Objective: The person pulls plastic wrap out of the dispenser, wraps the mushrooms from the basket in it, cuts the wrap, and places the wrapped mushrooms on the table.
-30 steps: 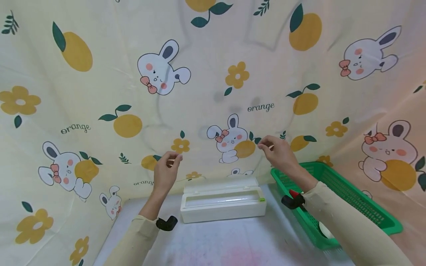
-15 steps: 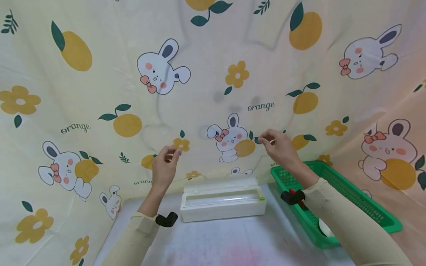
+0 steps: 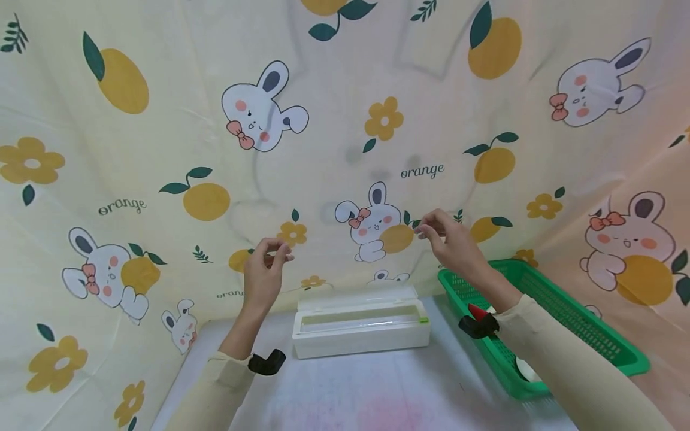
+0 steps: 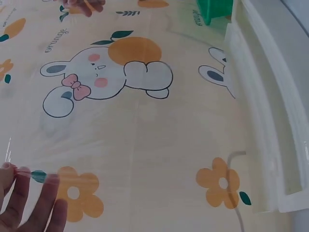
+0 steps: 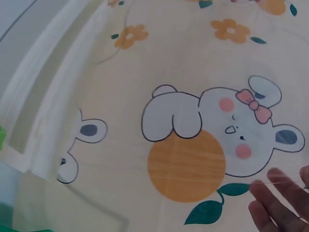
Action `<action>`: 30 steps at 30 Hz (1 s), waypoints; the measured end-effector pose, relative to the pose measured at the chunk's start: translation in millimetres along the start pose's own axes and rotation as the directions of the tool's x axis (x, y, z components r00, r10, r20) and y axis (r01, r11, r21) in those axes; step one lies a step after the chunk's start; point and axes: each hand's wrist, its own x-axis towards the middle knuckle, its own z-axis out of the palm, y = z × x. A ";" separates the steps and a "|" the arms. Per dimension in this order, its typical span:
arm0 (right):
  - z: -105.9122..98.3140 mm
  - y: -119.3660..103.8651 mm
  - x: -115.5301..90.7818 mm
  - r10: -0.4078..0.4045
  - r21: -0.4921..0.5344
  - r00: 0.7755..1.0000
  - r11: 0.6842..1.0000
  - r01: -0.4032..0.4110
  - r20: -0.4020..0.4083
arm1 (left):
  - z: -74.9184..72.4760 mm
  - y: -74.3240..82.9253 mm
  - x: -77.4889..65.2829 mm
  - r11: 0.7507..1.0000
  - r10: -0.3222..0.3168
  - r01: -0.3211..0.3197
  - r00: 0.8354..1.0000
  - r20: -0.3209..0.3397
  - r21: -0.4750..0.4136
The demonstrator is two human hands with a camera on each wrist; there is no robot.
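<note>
A sheet of clear cling film (image 4: pixel 82 176) stretches between my two raised hands, nearly invisible but for faint creases and glints. My left hand (image 3: pixel 264 272) pinches one corner between thumb and fingers, with the other fingers fanned in the left wrist view. Level with it on the other side, my right hand (image 3: pixel 453 242) pinches the opposite corner, where thin pulled lines show in the right wrist view. Below and between the hands stands a white cling film dispenser (image 3: pixel 361 344), its lid tipped back and a shiny roll (image 3: pixel 358 322) inside.
A green slotted basket (image 3: pixel 628 362) stands on the right, holding a red item (image 3: pixel 477 311) and a white round item (image 3: pixel 525 370), both partly behind my right forearm. A patterned cloth (image 3: pixel 323 120) hangs close behind the white table (image 3: pixel 323 395).
Both hands stay raised and apart with the film between them, shifting only slightly. The left fingers have spread a little. The dispenser and basket keep their places.
</note>
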 end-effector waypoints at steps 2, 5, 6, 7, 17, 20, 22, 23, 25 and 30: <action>-0.9 -0.2 -6.4 -0.010 0.006 1.000 1.000 0.010 0.004 | -1.5 0.9 -6.3 1.000 0.002 -0.002 1.000 0.017 -0.028; -3.0 -2.1 -18.0 -0.028 0.018 1.000 0.999 0.028 0.004 | -4.8 2.1 -17.4 0.998 0.013 -0.011 0.999 0.031 -0.055; -3.9 -2.9 -22.3 -0.033 0.022 0.999 0.999 0.032 0.006 | -6.1 2.2 -21.4 0.998 0.013 -0.011 0.999 0.035 -0.056; -4.9 -4.0 -26.5 -0.034 0.027 0.999 0.999 0.034 0.007 | -7.5 2.3 -25.0 0.999 0.014 -0.012 0.999 0.036 -0.053; -8.8 -18.1 -69.6 -0.085 0.064 0.996 0.995 0.083 0.025 | -20.3 7.6 -63.1 0.998 -0.056 0.057 0.997 0.053 -0.012; -8.7 -23.1 -83.9 -0.090 0.078 0.995 0.993 0.087 0.031 | -24.6 7.5 -73.0 0.998 -0.063 0.064 0.996 0.060 -0.005; -8.6 -26.3 -93.1 -0.104 0.102 0.994 0.990 0.099 0.038 | -27.2 6.8 -78.9 0.998 -0.067 0.067 0.996 0.067 0.002; -8.5 -28.1 -97.9 -0.109 0.116 0.993 0.988 0.104 0.043 | -28.4 6.4 -82.1 0.998 -0.066 0.066 0.995 0.070 0.004; -7.9 -30.9 -107.3 -0.123 0.143 0.991 0.983 0.114 0.054 | -30.5 5.7 -88.1 0.998 -0.064 0.063 0.995 0.075 0.012; -3.0 -35.2 -129.5 -0.131 0.194 0.986 0.975 0.109 0.106 | -34.2 1.1 -102.1 0.996 -0.091 0.091 0.993 0.077 0.015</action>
